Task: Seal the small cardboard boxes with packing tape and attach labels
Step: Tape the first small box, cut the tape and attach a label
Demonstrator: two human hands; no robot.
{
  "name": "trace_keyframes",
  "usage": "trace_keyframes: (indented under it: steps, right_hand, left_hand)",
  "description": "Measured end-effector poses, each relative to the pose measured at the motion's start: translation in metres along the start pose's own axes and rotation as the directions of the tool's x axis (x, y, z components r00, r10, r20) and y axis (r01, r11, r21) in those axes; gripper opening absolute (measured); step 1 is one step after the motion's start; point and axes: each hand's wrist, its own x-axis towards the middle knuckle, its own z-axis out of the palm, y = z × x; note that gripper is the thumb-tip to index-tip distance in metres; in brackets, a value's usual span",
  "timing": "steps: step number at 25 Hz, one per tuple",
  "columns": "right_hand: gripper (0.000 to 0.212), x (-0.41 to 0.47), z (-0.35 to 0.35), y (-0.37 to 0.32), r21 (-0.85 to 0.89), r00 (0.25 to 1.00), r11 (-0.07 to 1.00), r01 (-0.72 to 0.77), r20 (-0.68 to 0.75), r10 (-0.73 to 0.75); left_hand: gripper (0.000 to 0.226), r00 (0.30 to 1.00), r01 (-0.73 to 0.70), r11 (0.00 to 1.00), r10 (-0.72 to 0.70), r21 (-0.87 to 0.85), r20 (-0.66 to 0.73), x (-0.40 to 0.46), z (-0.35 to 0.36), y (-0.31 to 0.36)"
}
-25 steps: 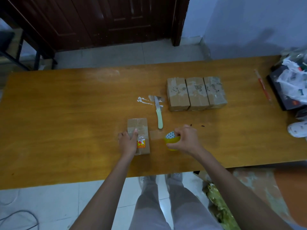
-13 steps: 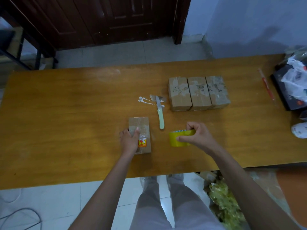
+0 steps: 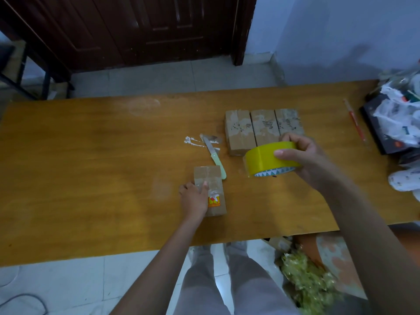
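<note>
A small cardboard box [image 3: 212,185] with a red and yellow sticker lies near the table's front edge. My left hand [image 3: 193,201] rests on its left side, thumb pressing the top. My right hand [image 3: 302,155] grips a yellow roll of packing tape [image 3: 266,161], lifted above the table to the right of the box. Three taped cardboard boxes [image 3: 263,129] stand side by side behind the roll, partly hidden by my right hand.
A knife with a light green handle [image 3: 214,155] lies just behind the small box, beside white paper scraps [image 3: 193,142]. A red pen [image 3: 355,120] and a pile of plastic bags [image 3: 400,119] lie at the wooden table's [image 3: 91,167] right end.
My right hand has lifted the tape roll off the table and moved it up and to the right. My left hand stays on the small box.
</note>
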Motion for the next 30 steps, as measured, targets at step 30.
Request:
trace_keyframes:
  steps: [30]
  right_hand:
    - [0.03,-0.006,0.014,0.051,-0.348,0.997,0.937,-0.043,-0.071,0.019]
  left_hand:
    - [0.033,0.886,0.447,0.46,-0.111,-0.767,0.45,0.017,-0.085,0.0]
